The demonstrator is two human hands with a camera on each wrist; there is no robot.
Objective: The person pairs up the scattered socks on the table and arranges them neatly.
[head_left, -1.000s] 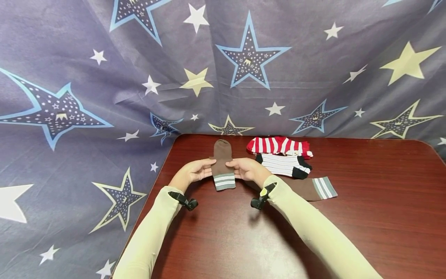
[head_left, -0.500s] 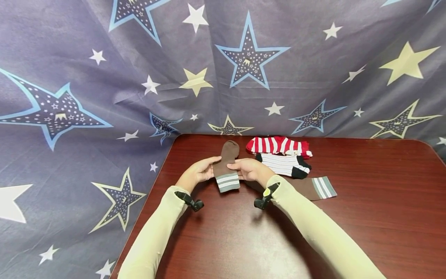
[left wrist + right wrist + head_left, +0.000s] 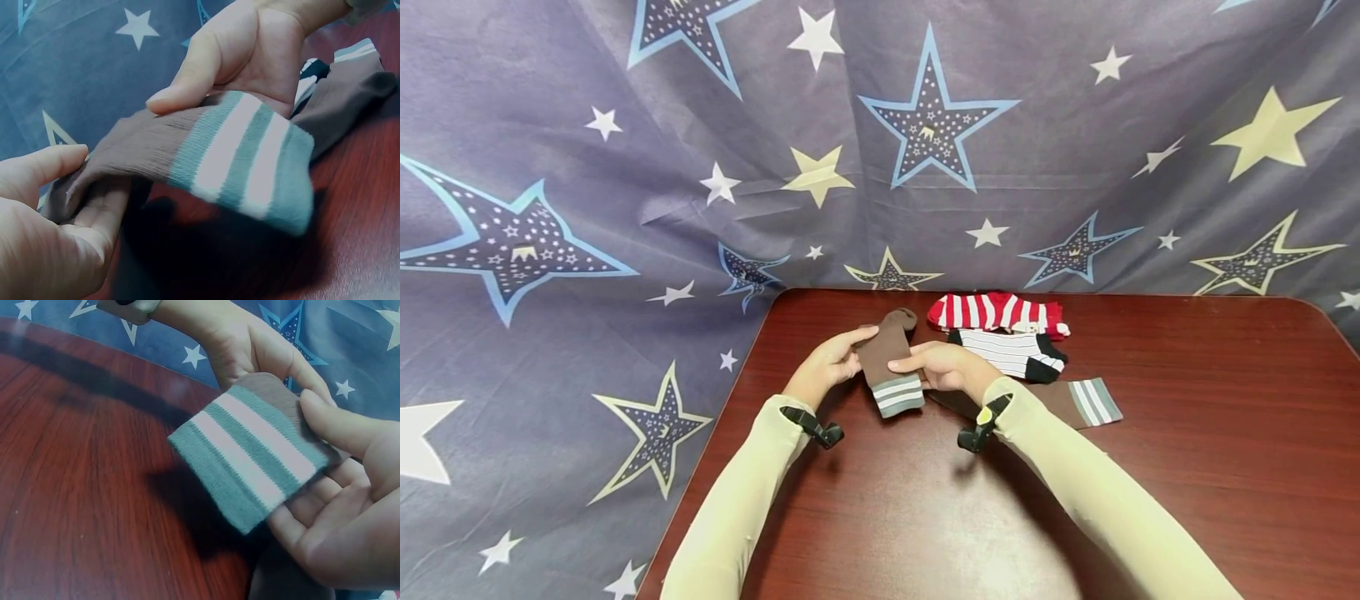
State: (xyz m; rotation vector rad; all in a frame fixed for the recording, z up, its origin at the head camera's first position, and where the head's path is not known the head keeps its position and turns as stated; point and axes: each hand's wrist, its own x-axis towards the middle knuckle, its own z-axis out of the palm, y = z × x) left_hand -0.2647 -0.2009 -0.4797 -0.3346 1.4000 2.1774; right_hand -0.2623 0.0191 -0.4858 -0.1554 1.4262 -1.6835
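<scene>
A brown sock point(image 3: 887, 354) with a grey-green cuff crossed by two white stripes is held above the table between both hands. My left hand point(image 3: 829, 365) pinches its left edge, thumb on top and fingers underneath, as the left wrist view shows. On the opposite edge, close to the striped cuff point(image 3: 244, 462), my right hand point(image 3: 951, 367) grips it with the thumb over the fabric and the fingers below. The sock's toe end points away from me and bends over. A second brown sock point(image 3: 1063, 402) with the same cuff lies on the table, partly hidden behind my right hand and forearm.
Red-and-white striped socks point(image 3: 996, 313) lie near the back edge of the dark red wooden table point(image 3: 1210, 433). Just in front of them are white socks point(image 3: 1003, 352) with black ends and thin lines. A star-patterned cloth point(image 3: 1037, 150) hangs behind and to the left.
Both hands have shifted slightly right with the sock. It has turned so its cuff points more to the right, and its toe end has folded over. The socks on the table stay put.
</scene>
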